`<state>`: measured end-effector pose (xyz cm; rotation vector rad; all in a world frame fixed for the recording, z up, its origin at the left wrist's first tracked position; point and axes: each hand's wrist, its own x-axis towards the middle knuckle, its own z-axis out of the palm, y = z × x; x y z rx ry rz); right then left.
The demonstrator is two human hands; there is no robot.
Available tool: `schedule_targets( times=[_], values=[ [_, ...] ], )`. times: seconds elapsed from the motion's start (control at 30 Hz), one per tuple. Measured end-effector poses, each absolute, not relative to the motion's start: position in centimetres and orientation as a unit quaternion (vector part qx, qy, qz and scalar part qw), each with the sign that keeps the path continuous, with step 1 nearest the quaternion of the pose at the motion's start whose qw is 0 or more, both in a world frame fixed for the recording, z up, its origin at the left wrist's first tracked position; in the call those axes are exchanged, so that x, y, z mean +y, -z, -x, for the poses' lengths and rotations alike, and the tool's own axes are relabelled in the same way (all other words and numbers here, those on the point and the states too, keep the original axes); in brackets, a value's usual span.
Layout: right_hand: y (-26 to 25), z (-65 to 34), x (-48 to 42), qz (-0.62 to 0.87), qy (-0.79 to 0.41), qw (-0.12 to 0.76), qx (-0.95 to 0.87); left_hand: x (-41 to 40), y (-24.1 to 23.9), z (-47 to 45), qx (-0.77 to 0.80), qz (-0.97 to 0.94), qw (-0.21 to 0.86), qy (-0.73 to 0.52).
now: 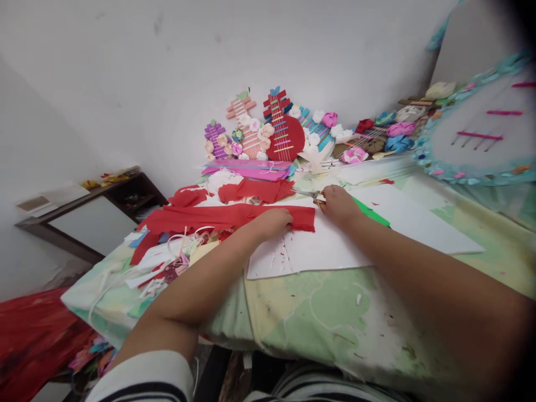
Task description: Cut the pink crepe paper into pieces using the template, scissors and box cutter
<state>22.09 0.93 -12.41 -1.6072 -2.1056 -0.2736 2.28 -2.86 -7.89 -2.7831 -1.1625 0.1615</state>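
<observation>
The head camera gives us a dark red scrap [175, 270] with pale marks too small for us to read. It lies among the cuttings at the left of the table.

The working surface is a table under a green-and-cream patterned cloth [318, 312]. On it lies a white board [330, 248], with small red shreds scattered near its front edge. The red strip [226, 215] extends from the left of the table, its right end resting over the board.

We have our left hand [275, 222] on the strip near that end, fingers curled at its lower edge; we cannot tell whether they pinch or only press it. Our right hand [338, 202] is closed around the handles of the scissors [310, 194], blades pointing left, just above the strip's right end. A green piece [371, 211] lies beside the right wrist.

At the rear, decorated model instruments [290, 142] lean against a pale, marked wall [125, 61]. A dark-framed cabinet [90, 223] stands at left; a turquoise-edged panel [473, 148] stands at right.
</observation>
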Motion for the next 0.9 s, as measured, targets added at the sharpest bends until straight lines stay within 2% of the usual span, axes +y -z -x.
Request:
schedule_targets(
  times=[0.57, 0.9],
  values=[
    [12.76, -22.12, 1.34, 0.579, 0.103, 0.254, -0.768, -3.11, 8.35, -2.67, -0.371, 0.921, 0.073, -0.094],
    [12.68, -22.12, 1.24, 0.575, 0.099, 0.262, -0.768, -3.33, 8.02, -2.22, -0.388, 0.919, 0.035, -0.053]
  ],
)
